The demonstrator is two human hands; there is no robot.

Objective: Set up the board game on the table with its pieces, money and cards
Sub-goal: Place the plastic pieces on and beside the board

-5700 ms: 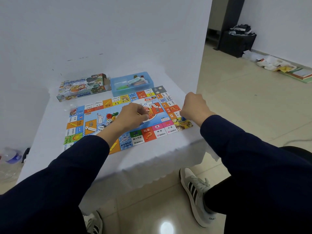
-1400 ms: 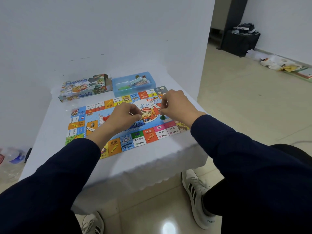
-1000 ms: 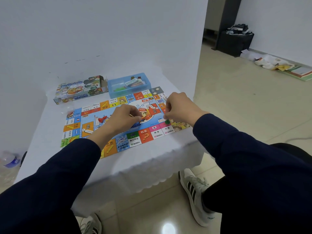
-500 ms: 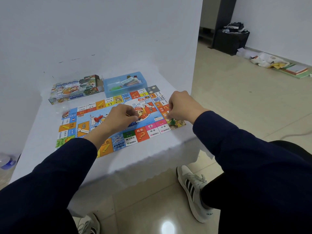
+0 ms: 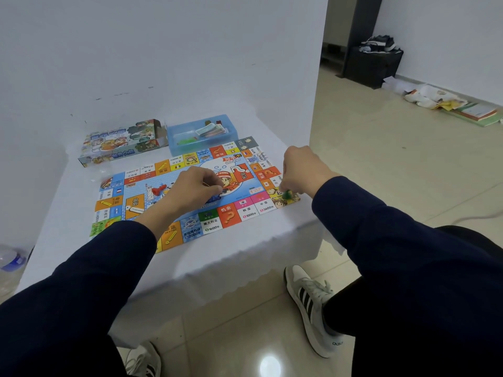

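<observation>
Pinching green piece (image 5: 286, 195) beneath right hand (image 5: 302, 170) on board (image 5: 217, 213).

I see the board (image 5: 190, 197) lying flat on the white bench (image 5: 245, 248). My right hand (image 5: 302, 170) pinches a green piece (image 5: 286, 195) at the board's near right corner. My left hand (image 5: 193, 186) is curled over the middle, holding something thin. Behind the board sit the box (image 5: 122, 142) and a blue tray (image 5: 201, 131).
</observation>
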